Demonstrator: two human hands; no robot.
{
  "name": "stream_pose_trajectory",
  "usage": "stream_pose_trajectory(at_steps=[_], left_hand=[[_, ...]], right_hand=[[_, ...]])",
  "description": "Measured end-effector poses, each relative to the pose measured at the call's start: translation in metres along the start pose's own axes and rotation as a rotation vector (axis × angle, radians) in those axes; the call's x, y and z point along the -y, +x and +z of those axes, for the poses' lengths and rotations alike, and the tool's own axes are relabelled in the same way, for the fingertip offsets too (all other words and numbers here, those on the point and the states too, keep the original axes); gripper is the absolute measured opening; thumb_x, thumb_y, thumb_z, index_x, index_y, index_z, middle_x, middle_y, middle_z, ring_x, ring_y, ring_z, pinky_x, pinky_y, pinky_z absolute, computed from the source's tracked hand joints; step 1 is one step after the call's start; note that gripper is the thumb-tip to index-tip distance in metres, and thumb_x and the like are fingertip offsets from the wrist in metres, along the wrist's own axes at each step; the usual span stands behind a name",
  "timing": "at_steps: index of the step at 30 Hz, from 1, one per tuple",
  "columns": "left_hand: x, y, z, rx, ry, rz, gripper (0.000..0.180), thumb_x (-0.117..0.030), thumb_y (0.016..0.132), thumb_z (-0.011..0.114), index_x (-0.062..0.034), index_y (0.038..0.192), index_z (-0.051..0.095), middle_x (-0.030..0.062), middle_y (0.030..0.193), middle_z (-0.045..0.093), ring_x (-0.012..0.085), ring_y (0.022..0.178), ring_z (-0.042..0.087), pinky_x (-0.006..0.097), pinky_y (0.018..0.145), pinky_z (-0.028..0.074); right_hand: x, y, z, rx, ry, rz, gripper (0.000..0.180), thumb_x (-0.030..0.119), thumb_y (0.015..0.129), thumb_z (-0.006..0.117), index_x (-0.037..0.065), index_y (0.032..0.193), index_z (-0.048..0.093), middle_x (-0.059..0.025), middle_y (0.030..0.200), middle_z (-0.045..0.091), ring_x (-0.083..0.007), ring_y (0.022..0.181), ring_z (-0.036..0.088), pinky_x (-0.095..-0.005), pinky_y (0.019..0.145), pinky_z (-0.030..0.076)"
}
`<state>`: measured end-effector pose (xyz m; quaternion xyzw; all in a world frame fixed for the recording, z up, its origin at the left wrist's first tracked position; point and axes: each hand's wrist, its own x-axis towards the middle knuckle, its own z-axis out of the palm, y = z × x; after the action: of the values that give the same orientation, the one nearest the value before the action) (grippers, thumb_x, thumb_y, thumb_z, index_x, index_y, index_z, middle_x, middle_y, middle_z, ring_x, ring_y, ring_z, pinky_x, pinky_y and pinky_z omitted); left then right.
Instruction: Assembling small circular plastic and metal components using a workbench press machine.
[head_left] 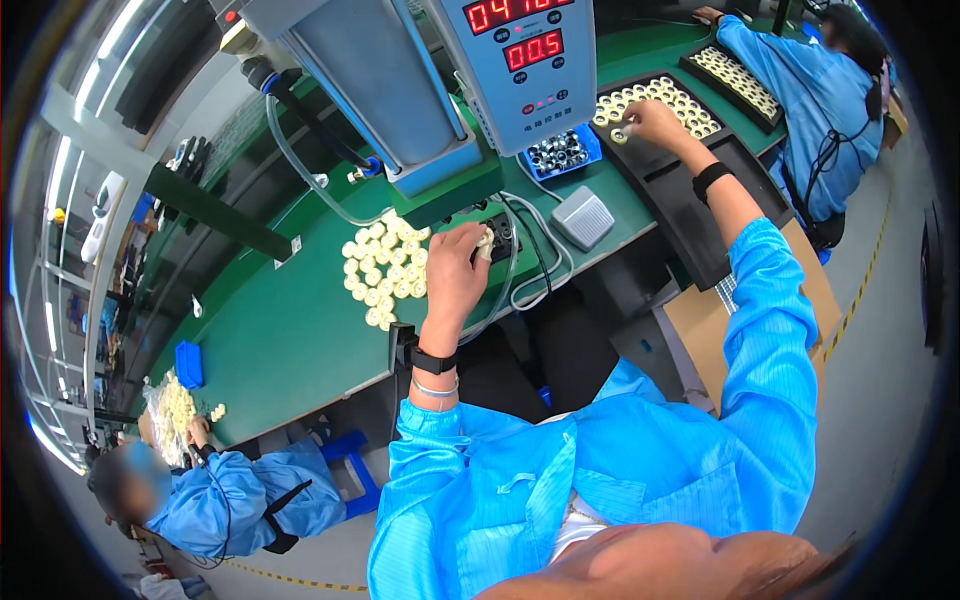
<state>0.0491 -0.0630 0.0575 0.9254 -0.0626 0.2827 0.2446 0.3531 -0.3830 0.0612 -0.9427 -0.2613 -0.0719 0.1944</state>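
My left hand (456, 268) is closed at the press, its fingertips pinching a small cream round part (486, 242) beside a black fixture (505, 232). Out to the right, my right hand (660, 126) pinches another cream round part (620, 134) above the near edge of a black tray (700, 165). That tray carries rows of cream ring-shaped parts (655, 97) with dark centres. To the left of my left hand, a loose group of cream round parts (385, 265) lies on the green table (300, 350).
A press with a grey cylinder (370, 90) and a control box (530, 95) with red digits stands ahead. Near it are a blue bin (595, 150) of metal parts, a white switch box (582, 218) and looping cables. Co-workers (240, 500) sit at left and far right.
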Motion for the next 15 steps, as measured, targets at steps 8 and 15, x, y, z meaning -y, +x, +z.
stream_pose_trajectory(at_steps=[8,15], left_hand=[[0.002,-0.004,0.008,-0.053,-0.024,-0.095,0.034,-0.004,0.076,0.071,-0.0052,0.110,0.069,0.0129,0.118,0.064,0.0329,0.103,0.058,0.041,0.089,0.048],[0.007,-0.010,0.008,-0.103,0.009,-0.103,0.036,-0.006,0.075,0.072,-0.0046,0.111,0.069,0.0136,0.118,0.063,0.0340,0.105,0.057,0.042,0.090,0.048]], right_hand=[[-0.035,0.016,0.050,-0.130,-0.189,0.021,0.019,0.004,0.077,0.057,0.005,0.091,0.071,-0.0210,0.094,0.068,-0.0388,0.089,0.066,-0.0468,0.080,0.052],[-0.022,0.006,0.038,-0.118,-0.480,-0.085,0.012,0.002,0.080,0.054,0.003,0.085,0.065,-0.0189,0.092,0.065,-0.0367,0.088,0.066,-0.0465,0.073,0.055]])
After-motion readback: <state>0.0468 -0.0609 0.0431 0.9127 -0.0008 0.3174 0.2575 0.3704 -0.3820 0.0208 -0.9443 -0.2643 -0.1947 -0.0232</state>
